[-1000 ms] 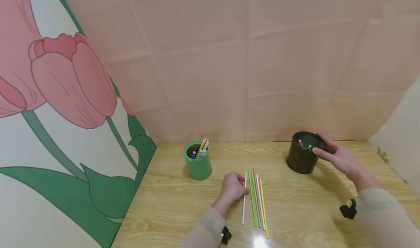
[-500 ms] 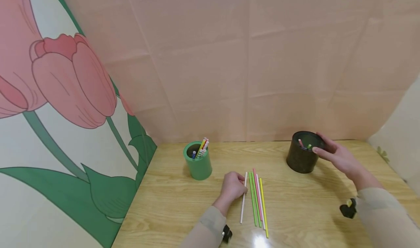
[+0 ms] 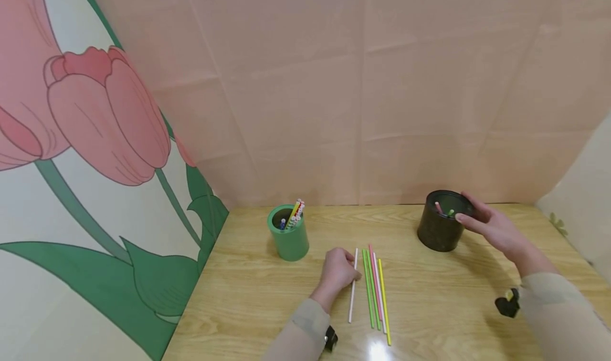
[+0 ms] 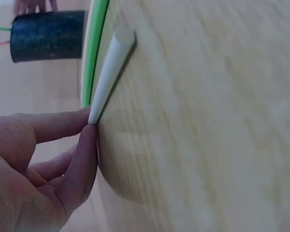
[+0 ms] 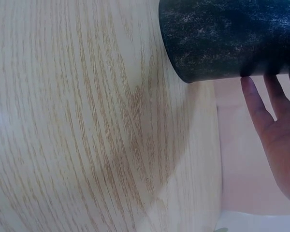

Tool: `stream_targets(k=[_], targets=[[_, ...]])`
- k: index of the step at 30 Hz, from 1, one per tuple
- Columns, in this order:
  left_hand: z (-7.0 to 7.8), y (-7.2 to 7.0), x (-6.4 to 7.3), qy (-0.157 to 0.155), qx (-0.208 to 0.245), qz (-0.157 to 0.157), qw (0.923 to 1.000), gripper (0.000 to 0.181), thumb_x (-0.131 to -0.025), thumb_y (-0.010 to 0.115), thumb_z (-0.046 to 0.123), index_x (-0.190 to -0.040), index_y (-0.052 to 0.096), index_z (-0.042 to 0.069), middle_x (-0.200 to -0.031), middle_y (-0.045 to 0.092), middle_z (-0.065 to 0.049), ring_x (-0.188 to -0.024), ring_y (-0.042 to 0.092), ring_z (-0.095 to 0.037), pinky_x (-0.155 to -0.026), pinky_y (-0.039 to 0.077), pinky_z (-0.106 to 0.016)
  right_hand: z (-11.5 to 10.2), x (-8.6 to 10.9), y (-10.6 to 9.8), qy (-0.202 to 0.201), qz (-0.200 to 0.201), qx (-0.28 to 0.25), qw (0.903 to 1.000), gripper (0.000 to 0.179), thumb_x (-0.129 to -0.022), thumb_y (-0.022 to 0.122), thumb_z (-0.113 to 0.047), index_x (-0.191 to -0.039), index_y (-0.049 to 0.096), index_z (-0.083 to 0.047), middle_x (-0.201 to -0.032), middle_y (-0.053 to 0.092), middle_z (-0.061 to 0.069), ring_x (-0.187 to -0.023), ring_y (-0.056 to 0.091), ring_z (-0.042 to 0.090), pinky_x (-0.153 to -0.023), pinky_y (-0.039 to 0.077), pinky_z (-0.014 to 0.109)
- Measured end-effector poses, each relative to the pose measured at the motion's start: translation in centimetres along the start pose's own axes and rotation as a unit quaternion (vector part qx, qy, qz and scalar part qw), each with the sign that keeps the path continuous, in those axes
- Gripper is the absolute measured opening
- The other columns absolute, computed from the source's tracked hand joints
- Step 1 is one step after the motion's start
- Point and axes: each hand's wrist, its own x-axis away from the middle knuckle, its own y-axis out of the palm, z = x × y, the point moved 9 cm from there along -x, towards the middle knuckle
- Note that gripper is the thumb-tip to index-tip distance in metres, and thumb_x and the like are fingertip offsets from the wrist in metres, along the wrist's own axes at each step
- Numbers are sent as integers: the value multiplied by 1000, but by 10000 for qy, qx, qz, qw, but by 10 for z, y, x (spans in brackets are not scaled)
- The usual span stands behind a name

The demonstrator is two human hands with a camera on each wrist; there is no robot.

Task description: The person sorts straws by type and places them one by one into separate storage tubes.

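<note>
My left hand [image 3: 337,271] pinches a thin white stick [image 3: 351,304] between thumb and fingertips, close over the wooden table. In the left wrist view the white stick [image 4: 111,67] points away from the fingertips. Just right of it lies a row of loose sticks: green ones [image 3: 367,289], a pink one, another white one and a yellow one [image 3: 384,308] at the end. Farther right, my right hand [image 3: 494,231] holds a black cylindrical pen holder [image 3: 439,236] at the rim, thumb on the near side, fingers behind. A pink and a green stick end show inside it.
A green pen holder [image 3: 290,244] with several patterned sticks or pens stands back left on the wooden table [image 3: 238,297]. Behind the table hangs a pink cloth [image 3: 296,112]. A tulip-painted wall [image 3: 119,207] borders the left side.
The white stick in my left hand has swung its near end slightly left, away from the row. My right hand and the black pen holder have stayed in place.
</note>
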Motion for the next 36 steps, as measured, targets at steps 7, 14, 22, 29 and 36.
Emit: stream_targets(k=[7,14,22,29,36], targets=[[-2,-1,-3,-108,-51,-75,9999,35,-70,86,-13,-98,75,5,-80,63,0,-72,61,-17,-65,61,-29,4,-3,0,-25,51,-122,9999,80,-111,61,-31,-173,12,-21,-158,39,39,-111,43,-24,-80,47,4],[0,-1,-5,-113,36,-135,9998,31,-70,88,-8,-94,75,8,-83,63,0,-74,62,-18,-66,61,-30,4,-4,-3,-22,29,-100,9999,81,-111,61,-31,-173,10,-23,-159,37,40,-113,44,-22,-81,47,4],[-11,-2,-6,-84,1180,-470,9919,26,-77,80,-13,-97,79,3,-81,69,-4,-66,68,-17,-60,63,-27,4,-2,-1,165,-16,219,9996,82,-110,62,-39,-173,10,-30,-162,37,35,-139,49,20,-81,44,4],[-19,-5,-8,-243,1853,-824,9789,25,-83,74,-16,-102,78,0,-86,71,-10,-67,71,-20,-65,67,-33,3,-3,0,141,-4,206,9997,82,-111,61,-38,-173,9,-28,-161,37,36,-143,44,48,-80,44,4],[-15,-13,-12,-136,2428,-938,9654,30,-83,76,-19,-109,77,-4,-96,75,-16,-76,74,-22,-76,68,-37,7,-4,0,101,-26,130,9999,81,-111,60,-35,-173,9,-30,-163,35,36,-129,47,-5,-81,44,4]])
